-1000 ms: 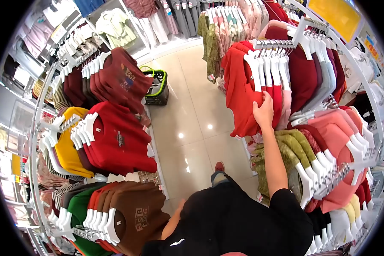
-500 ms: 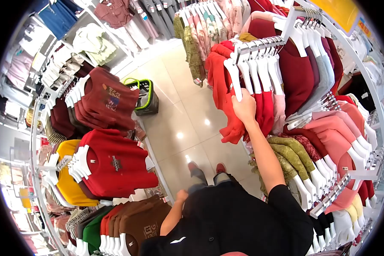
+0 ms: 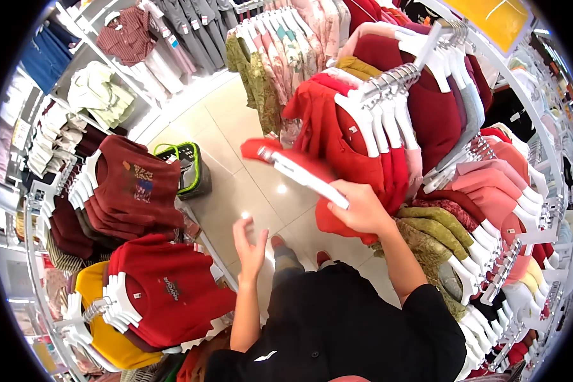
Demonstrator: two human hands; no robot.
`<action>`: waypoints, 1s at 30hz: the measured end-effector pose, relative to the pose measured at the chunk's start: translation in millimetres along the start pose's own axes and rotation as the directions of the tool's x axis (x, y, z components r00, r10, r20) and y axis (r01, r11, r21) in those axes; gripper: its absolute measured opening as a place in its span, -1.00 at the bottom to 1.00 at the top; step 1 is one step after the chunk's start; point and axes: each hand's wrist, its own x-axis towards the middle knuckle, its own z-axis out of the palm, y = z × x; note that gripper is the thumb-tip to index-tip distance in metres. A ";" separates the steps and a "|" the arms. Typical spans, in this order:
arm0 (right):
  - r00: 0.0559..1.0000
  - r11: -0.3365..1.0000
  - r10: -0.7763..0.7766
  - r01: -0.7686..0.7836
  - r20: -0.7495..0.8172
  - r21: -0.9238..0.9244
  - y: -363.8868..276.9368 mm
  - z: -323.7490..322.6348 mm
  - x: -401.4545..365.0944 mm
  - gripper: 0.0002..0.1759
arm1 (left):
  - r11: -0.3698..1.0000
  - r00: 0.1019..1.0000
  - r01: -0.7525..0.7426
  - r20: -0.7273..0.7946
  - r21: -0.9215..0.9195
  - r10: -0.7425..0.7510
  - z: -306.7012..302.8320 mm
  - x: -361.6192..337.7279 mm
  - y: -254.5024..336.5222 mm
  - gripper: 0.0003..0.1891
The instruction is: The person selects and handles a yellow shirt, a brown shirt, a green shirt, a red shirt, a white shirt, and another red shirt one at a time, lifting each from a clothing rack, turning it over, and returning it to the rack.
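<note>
My right hand [image 3: 361, 209] is closed round one end of a white hanger [image 3: 309, 177] with a red garment [image 3: 328, 219] on it, held tilted in front of the rack and slightly blurred. Behind it, more red garments [image 3: 347, 137] hang on white hangers from a metal rack arm [image 3: 393, 79]. To the left, my left hand [image 3: 250, 247] is raised over the floor, its fingers apart and nothing in it. It is near the hanging red sweater [image 3: 178, 296] but apart from it.
On the left, maroon sweaters [image 3: 137, 184] and a yellow garment [image 3: 111, 331] hang from a rack. A black basket with a green rim [image 3: 194, 169] stands on the tiled floor. At right hang green garments [image 3: 436, 229] and pink ones [image 3: 487, 181].
My right hand has taken the hanger and red garment off the rack arm and tilted them leftward. My left hand has risen from beside my leg, its fingers spreading.
</note>
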 end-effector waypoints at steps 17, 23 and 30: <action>0.730 0.803 -0.068 -0.365 0.680 0.471 -24.4 92.3 121.8 -0.36 | 0.949 0.949 -0.303 0.116 0.092 0.292 -147.3 135.8 20.1 -0.60; 0.866 -0.071 0.045 -0.495 0.499 0.866 72.9 150.1 114.5 -0.17 | 0.998 0.994 -0.002 -0.112 0.059 0.009 -198.4 169.5 23.3 -0.64; 0.730 0.605 0.216 -0.621 0.649 0.498 51.6 201.8 145.9 -0.06 | 0.967 0.940 0.110 -0.292 -0.231 -0.177 -217.1 212.4 -0.3 -0.68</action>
